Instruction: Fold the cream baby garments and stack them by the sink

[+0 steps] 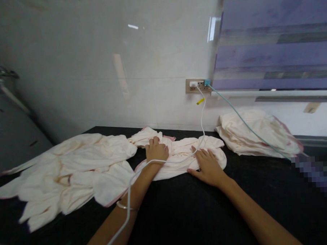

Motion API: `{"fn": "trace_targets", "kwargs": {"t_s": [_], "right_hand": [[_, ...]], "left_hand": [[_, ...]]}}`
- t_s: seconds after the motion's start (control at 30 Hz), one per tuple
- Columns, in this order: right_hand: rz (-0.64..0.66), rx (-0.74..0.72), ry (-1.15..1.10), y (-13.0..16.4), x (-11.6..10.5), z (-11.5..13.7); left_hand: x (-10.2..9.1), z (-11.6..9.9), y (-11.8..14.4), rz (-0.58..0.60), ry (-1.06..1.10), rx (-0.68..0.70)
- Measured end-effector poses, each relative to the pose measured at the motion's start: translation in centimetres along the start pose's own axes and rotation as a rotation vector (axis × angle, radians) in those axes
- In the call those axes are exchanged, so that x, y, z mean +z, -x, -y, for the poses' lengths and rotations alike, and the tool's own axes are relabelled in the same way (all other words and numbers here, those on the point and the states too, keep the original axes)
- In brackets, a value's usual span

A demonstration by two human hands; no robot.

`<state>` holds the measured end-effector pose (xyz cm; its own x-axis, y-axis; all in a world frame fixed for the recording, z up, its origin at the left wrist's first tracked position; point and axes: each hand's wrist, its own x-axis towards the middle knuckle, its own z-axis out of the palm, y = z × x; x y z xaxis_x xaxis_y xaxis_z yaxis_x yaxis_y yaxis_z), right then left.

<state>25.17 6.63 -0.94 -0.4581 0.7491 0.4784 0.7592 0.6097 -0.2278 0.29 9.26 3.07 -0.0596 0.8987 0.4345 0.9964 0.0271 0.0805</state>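
A cream cloth with pink edging (178, 165) lies bunched on the black tabletop in front of me. My left hand (156, 150) is on its left part, fingers curled down into the folds. Flat on the right part rests my right hand (207, 165), its fingers spread and the thumb apart. The white cable (159, 161) runs from the wall across the cloth and over my left forearm. Left of my hands, a large heap of similar cream cloths (73, 162) spreads out, with brownish stains on it.
A stack of cream cloths (250, 133) sits at the back right against the wall. A green cable (239, 115) hangs from the wall socket (198, 85) across that stack. A purple striped blind (273, 42) covers the upper right. A faucet (4, 73) stands far left.
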Motion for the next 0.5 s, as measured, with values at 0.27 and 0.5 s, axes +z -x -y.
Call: {"fn": "trace_targets", "kwargs": {"t_s": [0.27,0.5], "right_hand": [[0.022,0.216,0.124,-0.2,-0.6,-1.3],[-0.230,0.210,-0.253,-0.3,0.5,-2.5]], "left_hand": [[-1.5,-4.9,2.8,0.311,0.652,0.364],[-3.1,-4.4,2.8,0.858,1.275,-0.020]]}}
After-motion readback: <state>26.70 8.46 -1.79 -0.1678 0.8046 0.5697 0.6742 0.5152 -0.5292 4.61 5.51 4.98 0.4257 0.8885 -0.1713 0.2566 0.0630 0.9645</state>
